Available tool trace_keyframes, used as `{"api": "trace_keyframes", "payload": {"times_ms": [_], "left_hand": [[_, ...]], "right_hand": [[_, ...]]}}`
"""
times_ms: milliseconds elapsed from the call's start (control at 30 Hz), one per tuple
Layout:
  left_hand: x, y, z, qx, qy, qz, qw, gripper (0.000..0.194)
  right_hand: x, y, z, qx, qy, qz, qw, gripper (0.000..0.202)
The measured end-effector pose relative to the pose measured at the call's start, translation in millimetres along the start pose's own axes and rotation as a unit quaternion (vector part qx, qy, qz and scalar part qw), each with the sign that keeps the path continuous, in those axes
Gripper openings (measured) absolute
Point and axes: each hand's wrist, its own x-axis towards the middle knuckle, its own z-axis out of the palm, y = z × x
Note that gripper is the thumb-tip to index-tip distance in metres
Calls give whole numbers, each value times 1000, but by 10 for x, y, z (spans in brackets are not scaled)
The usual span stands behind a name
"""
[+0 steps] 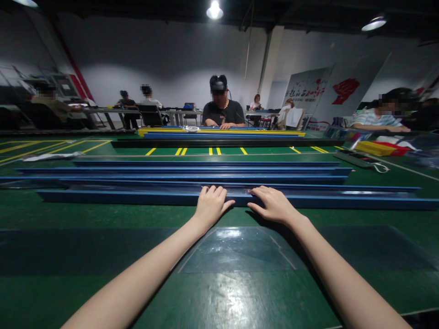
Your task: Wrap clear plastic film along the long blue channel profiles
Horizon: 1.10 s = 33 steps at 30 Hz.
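A long blue channel strip (120,197) lies crosswise in front of me. My left hand (211,203) grips it near its middle, with the fingers over its upper edge and the thumb at the front. A little to the right, my right hand (272,204) holds the same strip, its fingers curled over the edge and its thumb low on the front side. The fingertips of both hands are partly hidden inside the channel. Nearer to me, under my forearms, a clear plastic sheet (236,251) lies flat on the green table (229,297).
Several more blue strips (164,172) lie parallel behind. Farther off are a black strip (199,143) and yellow strips (222,132), with a person (223,109) seated behind them. At right lie a grey device with a cable (358,158) and a yellow-red object (380,148).
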Motion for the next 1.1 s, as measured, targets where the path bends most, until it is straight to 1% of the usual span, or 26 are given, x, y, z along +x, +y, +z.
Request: {"api": "trace_keyframes", "payload": {"times_ms": [300, 700, 1100], "left_hand": [[-9, 2, -1, -3, 2, -2, 1000, 33], [-6, 0, 3, -5, -5, -5, 1000, 34], [-1, 0, 1, 1, -11, -10, 1000, 35]], "right_hand": [[-2, -8, 0, 22, -2, -4, 1000, 40], [-7, -10, 14, 20, -9, -2, 1000, 41], [-2, -3, 34, 22, 0, -4, 1000, 42]]}}
